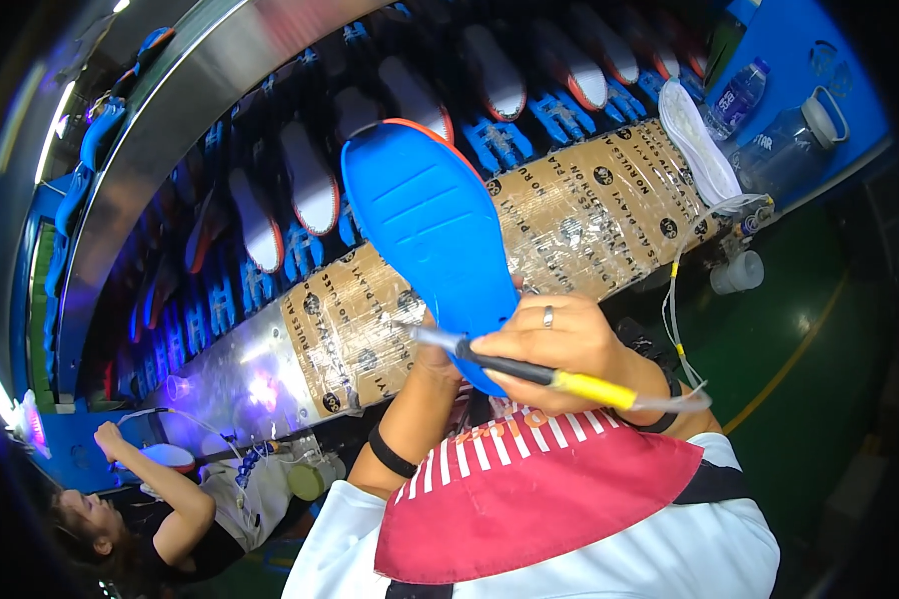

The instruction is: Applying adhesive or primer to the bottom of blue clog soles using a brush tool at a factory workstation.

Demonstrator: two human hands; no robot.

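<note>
Blue sole: We saw the blue sole (425,215) raised over the near edge of the tabletop (589,215), its broad end aimed at 11 o'clock, its narrow end at 5; an orange-red rim showed along its top edge.
Left grip: We had the left grip (438,359) clamped on the narrow end, its fingers partly hidden behind the sole.
Right grip: We had the right grip (559,344), a ring on one finger, closed around a pen-like tool (514,367), just beside the same end.
Tool: Its grey tip pointed between 9 and 10 o'clock across the sole's narrow end; we could not tell whether it touched. A cord left the yellow end toward 3 o'clock.
Shoe line: From 9 round to 1 o'clock, we saw rows of shoes (489,75) beside blue supports (496,143).
2 o'clock: A white shoe-shaped piece (697,145) lay near a small bottle (739,98) and a larger jug (789,148).
8 o'clock: A co-worker (175,529) had one arm raised.
</note>
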